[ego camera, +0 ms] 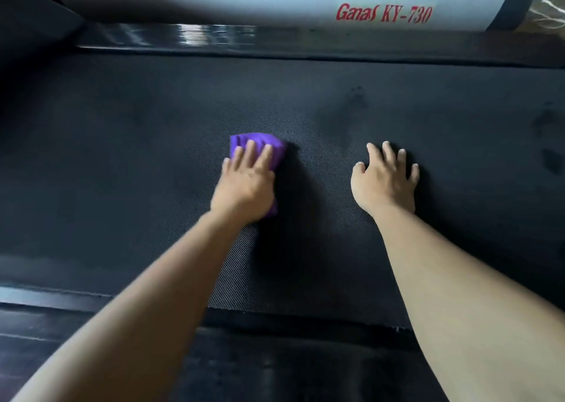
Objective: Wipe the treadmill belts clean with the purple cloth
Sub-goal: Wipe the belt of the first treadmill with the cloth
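Now the left hand [244, 184] presses flat on the soft, bunched purple cloth [260, 144] on the black textured treadmill belt [153, 120]; the right hand [385, 181] rests spread, holding nothing. Probably light and limp, best pressed from above.

Grey lettered rail [214, 4]; pale threads [548, 10], perhaps fringe

We look down from a head-worn camera, close above the treadmill belt [153, 120], facing across it from its near edge. The grey side rail [244, 7] lettered "Ganas KY-730" runs along the belt's far edge.
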